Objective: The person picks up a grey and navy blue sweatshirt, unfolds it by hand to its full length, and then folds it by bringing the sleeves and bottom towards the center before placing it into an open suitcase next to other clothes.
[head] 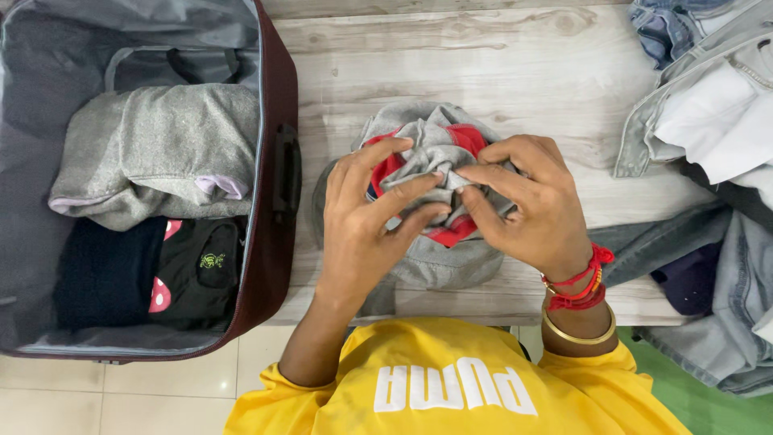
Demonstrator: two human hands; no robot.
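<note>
A grey and red garment (pixel 439 149) lies bunched into a tight bundle on the pale wooden table (pixel 515 72). My left hand (pixel 362 213) grips the bundle from its left side, fingers curled over the grey cloth. My right hand (pixel 535 201) pinches the cloth from the right, thumb and fingers tucked into the folds. Red threads and a gold bangle (pixel 578 332) sit on my right wrist. I wear a yellow shirt (pixel 451 383).
An open dark red suitcase (pixel 270 242) lies at the left, holding a folded grey garment (pixel 161 149) and a black garment (pixel 197 270) with red and white patches. A heap of denim and white clothes (pixel 708 121) fills the right side.
</note>
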